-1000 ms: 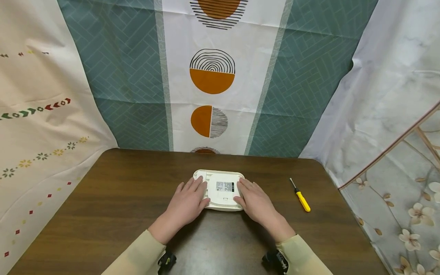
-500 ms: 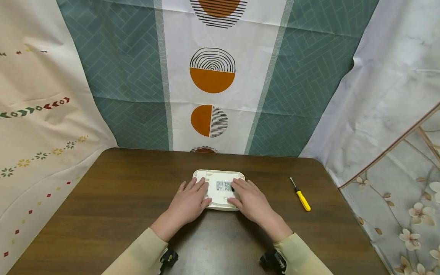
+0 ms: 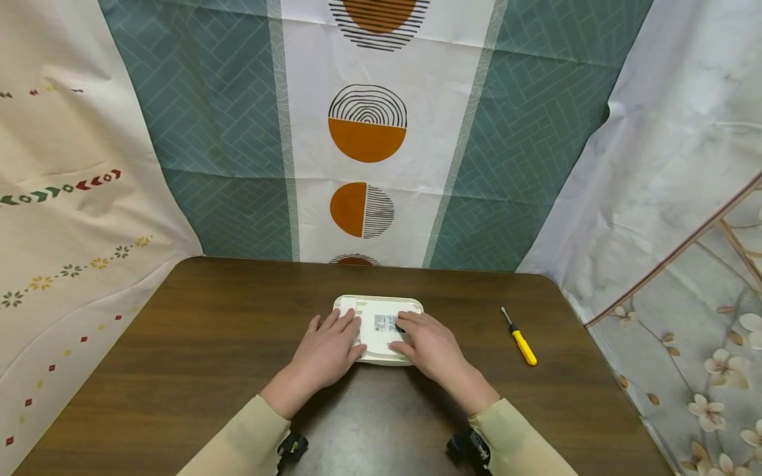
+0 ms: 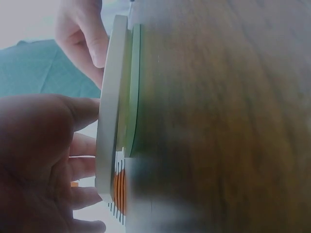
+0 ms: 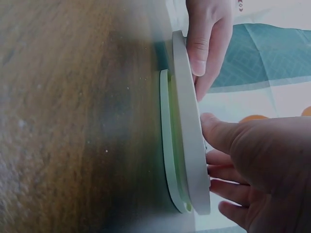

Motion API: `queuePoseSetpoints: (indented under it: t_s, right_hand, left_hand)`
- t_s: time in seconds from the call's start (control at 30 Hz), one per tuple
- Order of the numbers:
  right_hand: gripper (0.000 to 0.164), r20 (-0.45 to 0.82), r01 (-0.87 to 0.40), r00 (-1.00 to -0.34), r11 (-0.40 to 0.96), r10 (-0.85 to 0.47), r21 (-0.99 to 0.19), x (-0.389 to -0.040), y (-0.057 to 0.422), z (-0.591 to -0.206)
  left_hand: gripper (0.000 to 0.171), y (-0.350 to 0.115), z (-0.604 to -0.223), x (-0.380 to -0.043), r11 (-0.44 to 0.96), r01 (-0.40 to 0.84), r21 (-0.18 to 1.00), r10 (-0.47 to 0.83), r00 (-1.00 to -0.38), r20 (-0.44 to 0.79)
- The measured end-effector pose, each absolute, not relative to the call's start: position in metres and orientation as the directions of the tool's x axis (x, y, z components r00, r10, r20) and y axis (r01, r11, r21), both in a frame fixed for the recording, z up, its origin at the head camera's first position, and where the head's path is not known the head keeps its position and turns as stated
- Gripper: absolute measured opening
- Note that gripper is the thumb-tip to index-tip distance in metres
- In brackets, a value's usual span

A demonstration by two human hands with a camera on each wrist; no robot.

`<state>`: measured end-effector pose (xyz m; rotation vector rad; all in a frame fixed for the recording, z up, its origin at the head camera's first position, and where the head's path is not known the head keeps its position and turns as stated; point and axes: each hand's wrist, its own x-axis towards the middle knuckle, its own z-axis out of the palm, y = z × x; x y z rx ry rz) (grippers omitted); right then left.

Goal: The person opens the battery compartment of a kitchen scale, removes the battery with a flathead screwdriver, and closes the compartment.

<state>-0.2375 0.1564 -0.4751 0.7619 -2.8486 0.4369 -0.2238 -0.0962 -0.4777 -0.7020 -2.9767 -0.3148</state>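
A flat white device point(image 3: 376, 342), which looks like a kitchen scale turned upside down, lies on the table with its printed label point(image 3: 383, 322) facing up. My left hand point(image 3: 324, 347) rests on its left part, fingers extended. On the right part rests my right hand point(image 3: 431, 347), also with extended fingers, covering some of the label. From the side, the left wrist view shows the pale body point(image 4: 110, 107) above a light green plate point(image 4: 134, 92) on the tabletop. In the right wrist view, my right thumb and fingertips point(image 5: 214, 128) touch the upper face.
To the right of the device, a screwdriver point(image 3: 522, 344) with a yellow handle lies on the brown wooden table point(image 3: 238, 317). Patterned cloths point(image 3: 381, 139) hang behind the table and along both sides.
My right hand has slid left across the device, from its right edge over part of the label. The left hand has shifted barely to the right. The device and screwdriver stay put.
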Motion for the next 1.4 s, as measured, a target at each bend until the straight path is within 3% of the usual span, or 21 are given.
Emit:
queuePoseSetpoints:
  t_s: [1.07, 1.4]
  right_hand:
    - [0.025, 0.430, -0.638, -0.699, 0.770, -0.571, -0.014, -0.2367, 0.1516, -0.4816]
    - [0.024, 0.394, -0.625, -0.735, 0.776, -0.553, -0.078, -0.2373, 0.1528, -0.4786]
  left_hand:
    - [0.061, -0.0964, -0.4763, -0.2229, 0.879, 0.437, 0.190, 0.429, -0.900, 0.083]
    - [0.061, -0.0961, -0.4773, -0.2237, 0.880, 0.435, 0.191, 0.427, -0.900, 0.087]
